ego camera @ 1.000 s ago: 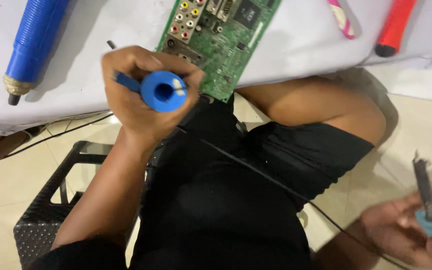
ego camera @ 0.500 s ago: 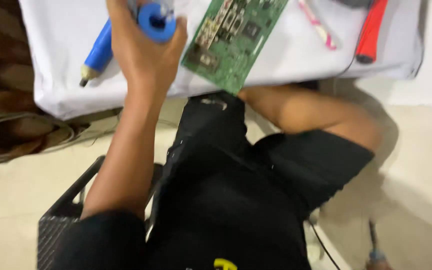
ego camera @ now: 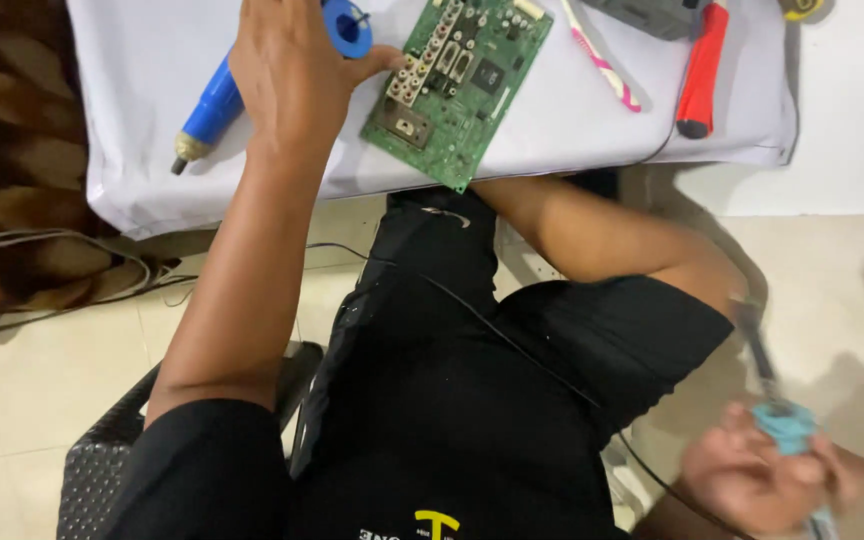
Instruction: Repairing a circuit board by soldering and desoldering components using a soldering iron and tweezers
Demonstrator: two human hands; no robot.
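my left hand [ego camera: 292, 75] was up on the table, fingers curled tight around a blue spool [ego camera: 348, 24] with a dark hole in its face, thumb stretched toward the board [ego camera: 457, 85]. the spool sat at the top edge of view, just left of the board and partly hidden by my knuckles. the board was green, tilted, lying on a white cloth [ego camera: 572, 120], its near corner hanging over the cloth's front edge; my thumb tip touched or nearly touched its left edge, i could not tell which.

my right hand [ego camera: 752, 480] was down low, well apart from the table, beside my right knee. it was closed around the teal handle of a soldering iron [ego camera: 777, 405], whose dark shaft pointed up and away. that hand was blurred, so the finger placement was unclear. a thin black cord [ego camera: 512, 345] crossed my black shorts toward that hand.

left of my left hand a blue pump [ego camera: 210, 108] with a brass tip lay slanted on the cloth. right of the board lay a pink and white brush [ego camera: 600, 60], then a red handle [ego camera: 704, 70]. i sat on a black stool [ego camera: 92, 470] over a pale tiled floor [ego camera: 12, 400].
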